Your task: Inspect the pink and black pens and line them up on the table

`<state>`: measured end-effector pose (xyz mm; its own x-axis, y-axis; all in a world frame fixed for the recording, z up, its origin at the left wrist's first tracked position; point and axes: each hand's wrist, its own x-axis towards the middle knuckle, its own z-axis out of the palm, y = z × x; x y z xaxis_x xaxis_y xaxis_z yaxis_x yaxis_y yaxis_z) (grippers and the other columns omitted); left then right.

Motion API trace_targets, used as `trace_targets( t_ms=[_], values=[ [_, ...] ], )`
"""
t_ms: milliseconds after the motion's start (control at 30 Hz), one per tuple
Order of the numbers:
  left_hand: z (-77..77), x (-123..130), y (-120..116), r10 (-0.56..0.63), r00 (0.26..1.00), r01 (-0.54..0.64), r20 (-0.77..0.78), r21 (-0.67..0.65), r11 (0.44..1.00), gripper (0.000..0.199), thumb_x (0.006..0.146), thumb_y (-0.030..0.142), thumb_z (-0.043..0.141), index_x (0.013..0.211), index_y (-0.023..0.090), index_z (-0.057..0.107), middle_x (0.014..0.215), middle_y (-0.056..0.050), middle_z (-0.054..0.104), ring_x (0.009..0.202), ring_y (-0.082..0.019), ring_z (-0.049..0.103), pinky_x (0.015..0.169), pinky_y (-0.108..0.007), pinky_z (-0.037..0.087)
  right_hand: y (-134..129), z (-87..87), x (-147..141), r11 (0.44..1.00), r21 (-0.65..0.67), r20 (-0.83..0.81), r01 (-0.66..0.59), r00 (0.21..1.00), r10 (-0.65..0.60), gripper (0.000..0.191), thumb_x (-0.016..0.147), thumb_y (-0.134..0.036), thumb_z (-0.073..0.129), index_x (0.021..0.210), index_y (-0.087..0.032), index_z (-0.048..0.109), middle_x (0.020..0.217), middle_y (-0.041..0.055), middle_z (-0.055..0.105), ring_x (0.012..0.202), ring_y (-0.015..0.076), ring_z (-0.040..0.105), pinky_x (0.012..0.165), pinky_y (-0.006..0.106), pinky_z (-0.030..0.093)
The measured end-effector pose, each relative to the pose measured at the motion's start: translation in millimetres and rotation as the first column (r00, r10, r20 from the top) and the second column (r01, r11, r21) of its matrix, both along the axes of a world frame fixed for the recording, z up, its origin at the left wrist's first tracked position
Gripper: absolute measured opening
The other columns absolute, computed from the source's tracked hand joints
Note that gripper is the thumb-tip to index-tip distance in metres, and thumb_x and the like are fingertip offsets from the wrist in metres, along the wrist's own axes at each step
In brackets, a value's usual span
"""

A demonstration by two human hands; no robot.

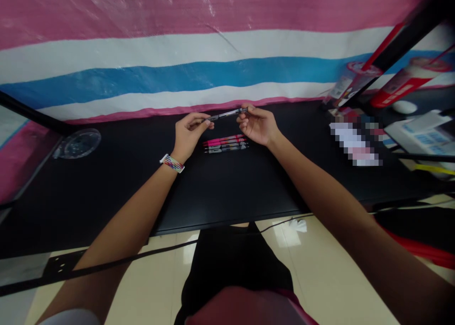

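Observation:
Between my two hands a slim pen with a clear barrel and dark ends is held almost level above the black table. My left hand, with a colourful woven band at the wrist, pinches the pen's left end. The right end sits in the fingertips of my right hand. Just below the hands, several pens lie side by side on the table: pink ones at the back and clear ones with dark ends nearer me.
A round clear plastic lid lies on the left. At the right stand two drink cups with red straws, near a blurred-out patch and a white-and-blue box. A black cable runs along the front edge. Striped sheeting hangs behind.

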<state>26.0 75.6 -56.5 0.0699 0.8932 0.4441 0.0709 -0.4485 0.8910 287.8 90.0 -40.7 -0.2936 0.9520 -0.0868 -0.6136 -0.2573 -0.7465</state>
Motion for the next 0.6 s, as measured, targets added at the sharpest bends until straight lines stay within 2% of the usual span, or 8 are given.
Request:
trace_targets(
  t_ms=[100, 300, 467, 600],
  values=[
    [-0.7, -1, 2, 0.021, 1.000, -0.021, 0.005, -0.005, 1.000, 0.040, 0.090, 0.056, 0.092, 0.108, 0.021, 0.082, 0.097, -0.008, 0.087, 0.092, -0.023, 0.087, 0.092, -0.037, 0.071, -4, 3.7, -1, 0.999, 0.006, -0.028, -0.052, 0.998, 0.052, 0.008, 0.092, -0.024, 0.074, 0.100, -0.022, 0.073, 0.079, 0.0007, 0.071, 0.071, 0.0135, 0.065, 0.070, 0.024, 0.061],
    [-7.1, -5, 9, 0.040, 0.999, -0.040, 0.013, 0.006, 0.999, 0.033, 0.092, 0.051, 0.091, 0.108, 0.024, 0.083, 0.096, -0.008, 0.087, 0.090, -0.022, 0.086, 0.088, -0.035, 0.070, -8, 8.3, -3, 0.994, 0.004, 0.014, -0.112, 0.994, 0.112, 0.031, 0.099, -0.038, 0.069, 0.125, -0.022, 0.077, 0.091, 0.0032, 0.081, 0.081, 0.0171, 0.074, 0.078, 0.030, 0.066],
    [-7.3, -4, 9, 0.022, 0.999, -0.022, 0.050, 0.000, 1.000, 0.034, 0.089, 0.051, 0.094, 0.106, 0.023, 0.084, 0.094, -0.008, 0.087, 0.088, -0.021, 0.086, 0.087, -0.034, 0.071, -3, 0.3, -3, 0.996, 0.038, -0.001, -0.086, 0.996, 0.086, 0.021, 0.098, -0.032, 0.072, 0.115, -0.020, 0.075, 0.088, 0.0041, 0.079, 0.080, 0.0154, 0.075, 0.080, 0.028, 0.066],
    [-7.1, -4, 8, 0.013, 0.999, -0.013, 0.031, -0.012, 1.000, 0.032, 0.090, 0.048, 0.093, 0.108, 0.024, 0.084, 0.096, -0.008, 0.087, 0.089, -0.021, 0.086, 0.089, -0.035, 0.071, 1, -6.1, -3, 0.988, 0.109, -0.020, -0.112, 0.993, 0.115, 0.030, 0.099, -0.040, 0.074, 0.124, -0.023, 0.073, 0.089, 0.0038, 0.079, 0.083, 0.0180, 0.077, 0.079, 0.031, 0.067]
  ],
)
